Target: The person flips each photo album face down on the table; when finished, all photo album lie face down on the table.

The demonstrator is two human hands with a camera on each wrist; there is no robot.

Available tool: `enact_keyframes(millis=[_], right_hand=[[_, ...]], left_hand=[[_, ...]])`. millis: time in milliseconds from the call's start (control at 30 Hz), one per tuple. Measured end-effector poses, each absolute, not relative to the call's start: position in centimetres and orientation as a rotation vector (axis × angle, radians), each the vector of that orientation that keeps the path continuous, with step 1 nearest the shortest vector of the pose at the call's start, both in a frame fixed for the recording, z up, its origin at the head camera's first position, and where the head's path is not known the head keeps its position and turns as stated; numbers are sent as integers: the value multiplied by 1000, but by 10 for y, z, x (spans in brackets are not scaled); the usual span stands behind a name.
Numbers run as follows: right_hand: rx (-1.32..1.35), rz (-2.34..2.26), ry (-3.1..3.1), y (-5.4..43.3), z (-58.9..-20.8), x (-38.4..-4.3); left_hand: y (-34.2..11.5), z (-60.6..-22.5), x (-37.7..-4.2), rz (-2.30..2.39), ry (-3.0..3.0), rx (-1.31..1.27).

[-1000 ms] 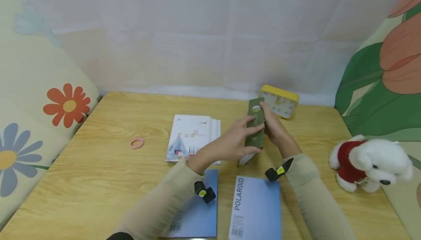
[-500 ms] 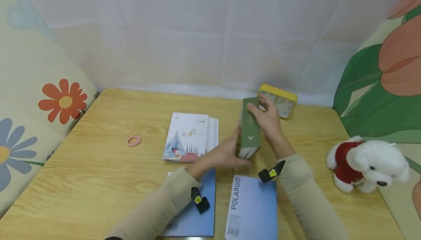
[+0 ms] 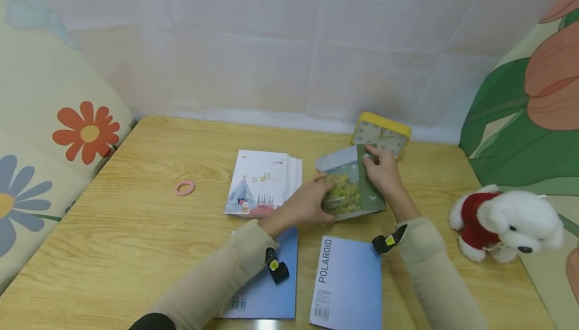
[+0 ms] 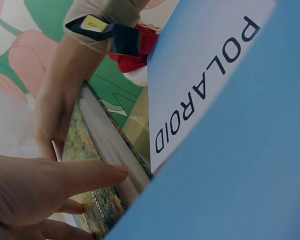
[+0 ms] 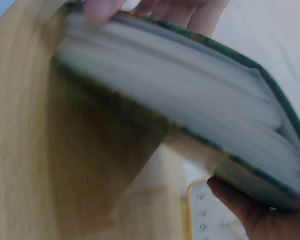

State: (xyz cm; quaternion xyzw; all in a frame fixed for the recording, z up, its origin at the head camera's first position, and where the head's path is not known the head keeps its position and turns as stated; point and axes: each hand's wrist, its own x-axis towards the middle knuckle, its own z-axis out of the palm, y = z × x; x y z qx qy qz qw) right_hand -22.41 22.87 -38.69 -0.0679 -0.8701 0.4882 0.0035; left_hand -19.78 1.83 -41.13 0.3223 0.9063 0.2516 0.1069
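Note:
A thick photo album (image 3: 342, 195) with a green spine and a landscape cover is held tilted over the table between both hands. My left hand (image 3: 307, 203) grips its left edge, thumb on the page-edge side in the left wrist view. My right hand (image 3: 383, 173) holds the green spine near its upper end, with the thumb on top. In the right wrist view the album's white page block (image 5: 180, 82) shows between its two covers, close above the wooden table (image 5: 20, 150).
White booklets with a tent picture (image 3: 255, 184) lie left of the album. Two blue Polaroid booklets, one right (image 3: 347, 282) and one left (image 3: 276, 295), lie in front. A yellow clock (image 3: 382, 131) stands behind, a plush dog (image 3: 506, 224) right, a pink ring (image 3: 185, 188) left.
The album has been turned from standing with its spine up to lying tilted, front cover upward. The right hand's thumb now rests on the spine; the left hand has stayed at the left edge.

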Motion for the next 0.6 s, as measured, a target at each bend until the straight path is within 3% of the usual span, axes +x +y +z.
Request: enact_keyframes(millis=[600], right_hand=[[-39,974,-3218,246,-410,-217]], left_hand=[[18,-412,-197,428,2610,1151]])
